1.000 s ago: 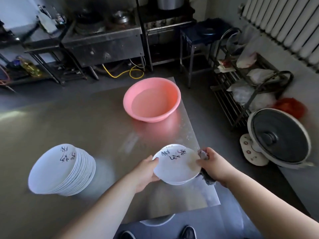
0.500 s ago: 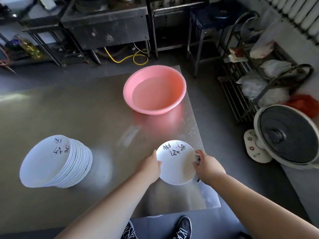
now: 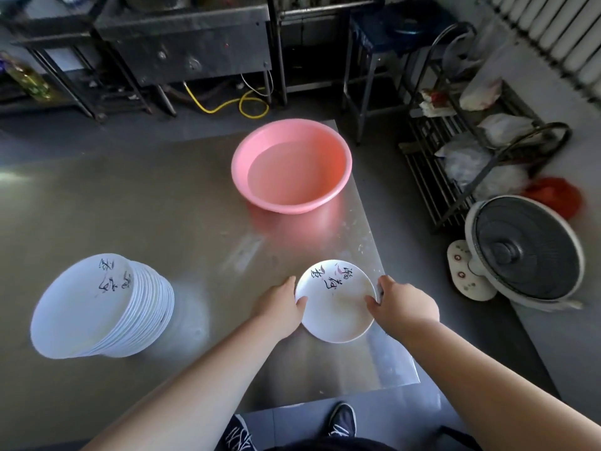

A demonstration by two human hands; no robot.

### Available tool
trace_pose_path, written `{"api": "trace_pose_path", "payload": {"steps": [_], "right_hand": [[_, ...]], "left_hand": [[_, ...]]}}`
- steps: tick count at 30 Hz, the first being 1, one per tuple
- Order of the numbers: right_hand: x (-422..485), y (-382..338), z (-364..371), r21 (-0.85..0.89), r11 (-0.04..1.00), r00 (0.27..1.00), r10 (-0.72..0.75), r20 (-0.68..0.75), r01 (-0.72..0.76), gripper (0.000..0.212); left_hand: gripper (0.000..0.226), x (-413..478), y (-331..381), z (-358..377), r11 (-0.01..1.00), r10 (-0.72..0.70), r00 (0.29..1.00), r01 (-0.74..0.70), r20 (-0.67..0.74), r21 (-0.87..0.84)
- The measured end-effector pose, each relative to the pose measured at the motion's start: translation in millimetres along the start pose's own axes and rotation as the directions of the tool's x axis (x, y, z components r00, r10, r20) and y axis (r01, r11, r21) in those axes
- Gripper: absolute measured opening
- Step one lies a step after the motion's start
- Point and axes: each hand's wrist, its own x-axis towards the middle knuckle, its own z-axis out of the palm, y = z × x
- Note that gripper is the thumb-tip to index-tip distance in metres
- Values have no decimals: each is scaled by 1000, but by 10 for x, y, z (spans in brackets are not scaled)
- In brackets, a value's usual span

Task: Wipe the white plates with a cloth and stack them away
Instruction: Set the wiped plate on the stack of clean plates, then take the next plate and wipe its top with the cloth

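Observation:
A white plate (image 3: 336, 304) with black brush lettering is held between both hands over the near right part of the steel table (image 3: 169, 206). My left hand (image 3: 283, 302) grips its left rim, thumb on top. My right hand (image 3: 403, 304) grips the right rim, thumb on the plate's face. Only a dark sliver of the cloth (image 3: 380, 287) shows by the right fingers; the rest is hidden under the hand and plate. A tall leaning stack of white plates (image 3: 97, 307) stands at the near left.
A pink basin (image 3: 292, 131) sits at the table's far right. Off the table's right edge a floor fan (image 3: 527, 252) stands, with a metal rack (image 3: 461, 151) of bags behind it. Steel kitchen stands line the back. My shoes (image 3: 341, 418) show below the near edge.
The plate has come down closer to the table and lies flatter. The grey cloth, plainly visible in my right hand a second ago, is now almost hidden. My view has tilted downward.

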Motion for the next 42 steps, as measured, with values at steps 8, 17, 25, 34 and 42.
{"api": "trace_pose_path", "payload": {"steps": [8,17,25,34,42], "right_hand": [[-217,-1101,-423,43,979,976,-195,-93,199,34],[-542,-3015,-371,255,848,880,-473,-33,465,30],[-734,-3988,86,219,884,898,-435,65,413,18],[-891,-4188,231,197,929,946,-323,10,315,13],[-928,-4252,161,231,912,938,-347,-2,338,7]], "left_hand": [[45,-582,-601,-999,999,5,978,2,-211,33],[18,-1208,-2297,-1958,978,-208,860,191,-466,-83],[20,-1338,-3364,-2004,941,-327,845,331,-423,-66],[19,-1227,-3481,-1957,958,-271,864,284,-424,-35],[18,-1188,-3432,-1956,947,-292,845,321,-448,-12]]}}
